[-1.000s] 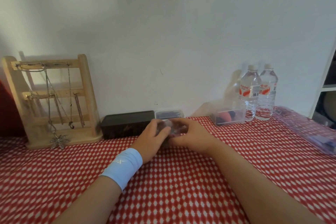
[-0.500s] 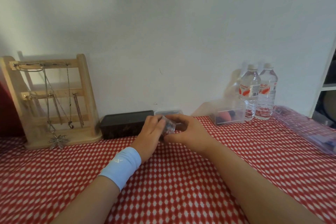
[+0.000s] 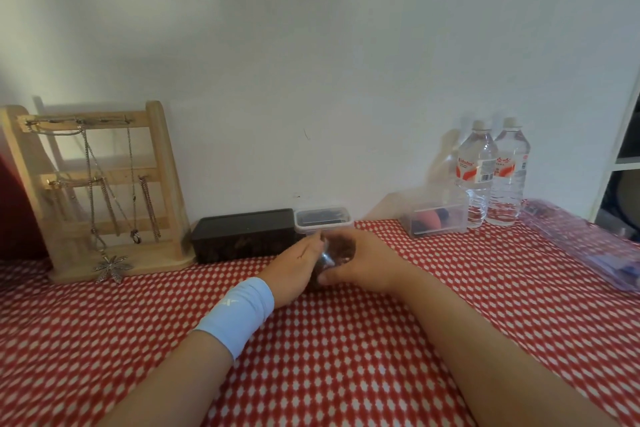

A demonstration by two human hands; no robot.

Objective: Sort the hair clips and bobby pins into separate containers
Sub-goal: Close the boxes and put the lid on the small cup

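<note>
both hands, left (image 3: 294,262) and right (image 3: 360,262), grip closed on our small clear container (image 3: 334,251); tilting it risks spilling contents onto the worktop (image 3: 346,340).

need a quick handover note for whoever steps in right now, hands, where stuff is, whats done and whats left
Left hand: beside the small clear container, fingers touching its near side.
Right hand: wrapped around that container, holding it just above the checked tablecloth; its contents are dark and blurred.
A lidded clear box sits right behind the hands, next to a black box by the wall.
A larger clear bin stands to the right, by two water bottles.
Done: nothing I can confirm; no loose clips or pins are visible.
Left: open the held container, then sort clips and bobby pins into separate containers.
</note>
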